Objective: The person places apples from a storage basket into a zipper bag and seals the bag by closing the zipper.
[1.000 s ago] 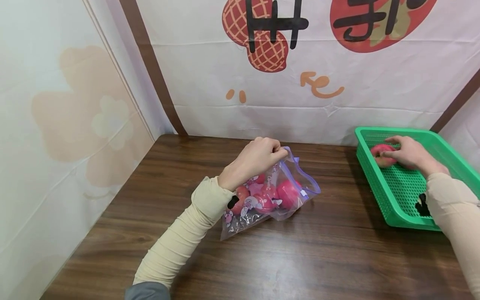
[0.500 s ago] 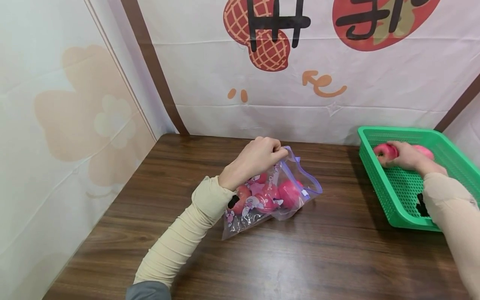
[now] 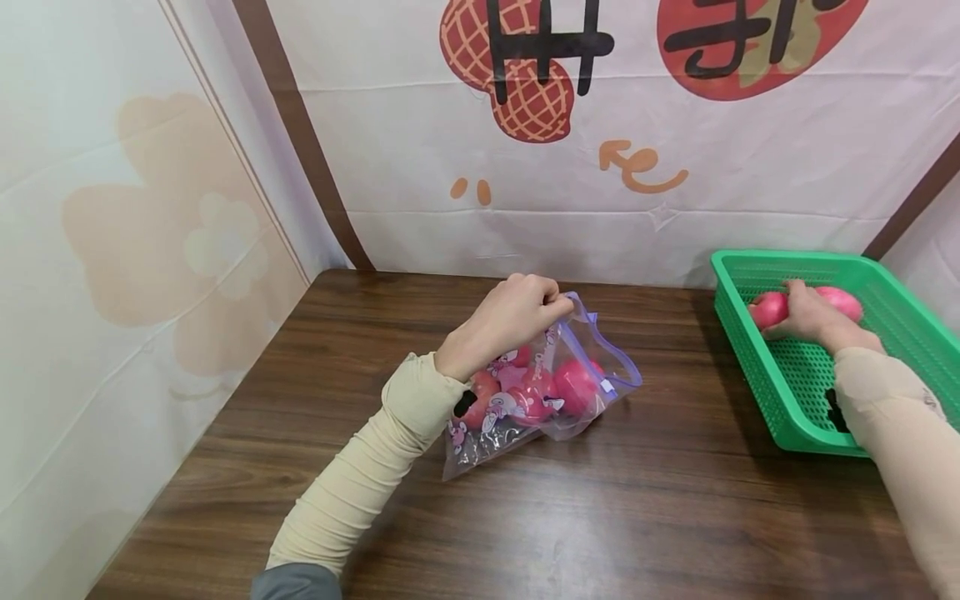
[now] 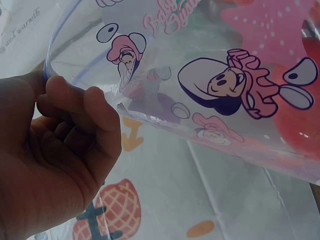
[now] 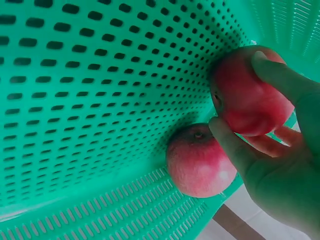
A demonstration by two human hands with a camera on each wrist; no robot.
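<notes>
In the head view my left hand (image 3: 517, 312) pinches the purple zip edge of a clear printed zip bag (image 3: 555, 423); the left wrist view shows the fingers curled at that edge (image 4: 49, 62). Several red apples (image 3: 576, 388) lie inside the bag, which rests on the table with its mouth spread. My right hand (image 3: 813, 321) is down in the green basket (image 3: 780, 400), gripping a red apple (image 5: 250, 92) with thumb and fingers on either side. A second apple (image 5: 200, 165) lies beside it, partly behind the hand in the head view (image 3: 842, 302).
The brown wooden table (image 3: 675, 500) carries the bag at its middle and the basket at the right. A small black object (image 3: 836, 410) shows by the right sleeve. Printed cloth walls (image 3: 420, 233) stand along the back and left edges.
My right hand has closed round the left apple in the basket and shifted it slightly; the second apple has come into sight behind the hand. The left hand and bag have stayed put.
</notes>
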